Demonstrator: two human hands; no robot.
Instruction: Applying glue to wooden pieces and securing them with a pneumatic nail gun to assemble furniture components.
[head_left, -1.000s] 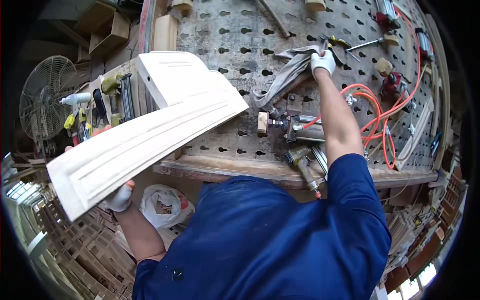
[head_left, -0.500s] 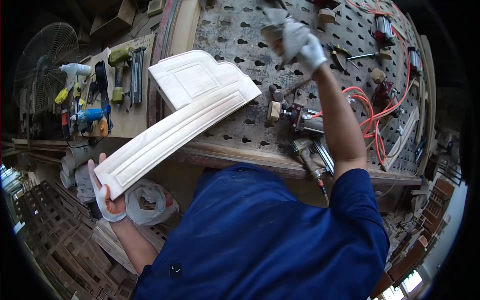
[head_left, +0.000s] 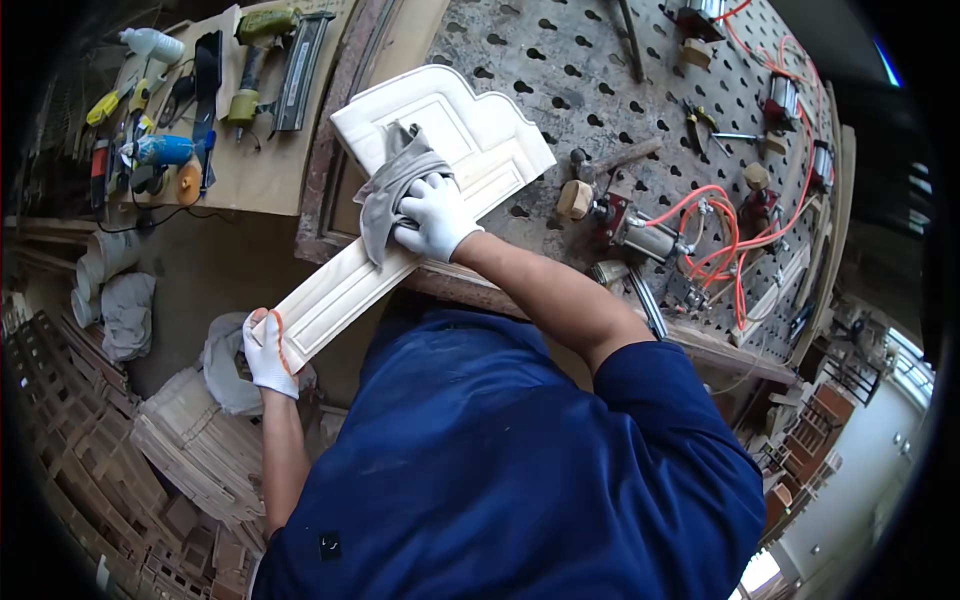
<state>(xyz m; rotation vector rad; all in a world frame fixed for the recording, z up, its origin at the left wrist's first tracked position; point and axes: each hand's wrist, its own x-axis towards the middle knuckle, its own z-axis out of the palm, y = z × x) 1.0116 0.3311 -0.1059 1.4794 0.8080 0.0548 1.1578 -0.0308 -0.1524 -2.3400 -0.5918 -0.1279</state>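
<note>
A pale carved wooden furniture panel [head_left: 335,297] lies aslant, its wide, curved end over the metal bench and its narrow end sticking out past the bench edge toward me. My left hand [head_left: 268,352], in a white glove with an orange cuff, grips that narrow end. My right hand [head_left: 436,218], also gloved in white, presses a grey cloth [head_left: 402,178] onto the middle of the panel, fingers curled over it. Cloth and hand cover part of the raised moulding there.
Hammer [head_left: 622,158], wooden blocks, red air clamps [head_left: 640,232] with orange hoses and pliers [head_left: 694,122] occupy the perforated metal bench [head_left: 480,40]. On a board at left lie a green nail gun [head_left: 245,95], a bottle [head_left: 150,45] and a blue tool [head_left: 165,150]. Stacked wood strips [head_left: 200,430] stand below.
My right hand has come from the far side of the bench down onto the panel with the grey cloth. The left hand still holds the panel's narrow end.
</note>
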